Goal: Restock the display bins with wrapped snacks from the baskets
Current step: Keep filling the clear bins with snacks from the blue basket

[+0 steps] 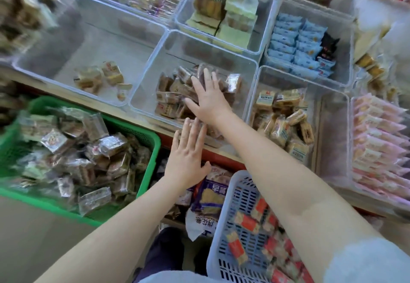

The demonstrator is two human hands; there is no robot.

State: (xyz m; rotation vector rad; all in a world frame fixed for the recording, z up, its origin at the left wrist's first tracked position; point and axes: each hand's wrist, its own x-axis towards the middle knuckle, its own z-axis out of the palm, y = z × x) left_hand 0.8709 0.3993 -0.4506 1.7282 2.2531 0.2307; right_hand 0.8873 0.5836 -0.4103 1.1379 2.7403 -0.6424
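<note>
We see two hands over a desk of clear display bins. Our right hand lies flat, fingers straight and spread, on the brown wrapped snacks heaped in the middle front bin; this grip is fully open and closes on nothing. Our left hand hovers lower, at the bin's near edge, fingers straight and together, its grip equally open and holding nothing; whether the fingertips touch the rim we cannot tell.

We count two baskets. The green basket, to the left and below the desk edge, is piled with clear-wrapped brown snacks, too many and too blurred to count. The pale lattice basket, beneath the right forearm, holds red-and-white packets, again beyond an exact count.

Around the middle bin we count at least six more clear bins. The left bin holds only a few tan packets, roughly four. The right front bin holds tan packets with red logos, their print unreadable. Behind it sit rows of light-blue packets and one black packet. At far right lie pink packets in rows.

Between the baskets a purple-and-white bag carries Chinese characters that we cannot read with certainty.
</note>
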